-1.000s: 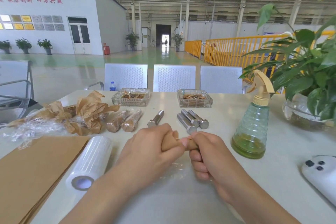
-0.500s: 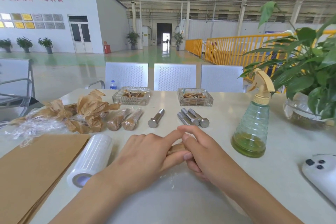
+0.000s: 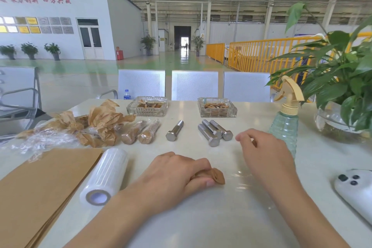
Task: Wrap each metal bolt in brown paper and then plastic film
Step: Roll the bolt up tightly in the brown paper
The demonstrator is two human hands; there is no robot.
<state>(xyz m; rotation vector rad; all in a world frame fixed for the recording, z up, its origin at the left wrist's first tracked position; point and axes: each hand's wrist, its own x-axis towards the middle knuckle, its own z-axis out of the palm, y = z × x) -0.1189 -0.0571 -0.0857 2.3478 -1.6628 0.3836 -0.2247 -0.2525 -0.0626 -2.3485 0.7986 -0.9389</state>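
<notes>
My left hand (image 3: 173, 175) lies on a bolt wrapped in brown paper (image 3: 216, 175) and holds it down on a sheet of clear plastic film (image 3: 241, 179) spread on the table; only the wrap's right end shows. My right hand (image 3: 261, 153) hovers above the table to the right, fingers loosely curled, holding nothing. A single bare metal bolt (image 3: 174, 133) and three bare bolts (image 3: 214, 132) lie further back. Two wrapped bolts (image 3: 141, 132) lie left of them. A plastic film roll (image 3: 105, 175) and a stack of brown paper sheets (image 3: 40, 187) sit at the left.
Crumpled brown paper and film (image 3: 80, 129) are piled at the back left. Two glass ashtrays (image 3: 148, 106) (image 3: 217, 107) stand at the back. A spray bottle (image 3: 285, 125) and a potted plant (image 3: 340, 90) stand right. A white device (image 3: 356, 191) lies near the right edge.
My right hand has let go of the wrapped bolt and moved back and to the right. My left hand has pressed the bolt down onto the film.
</notes>
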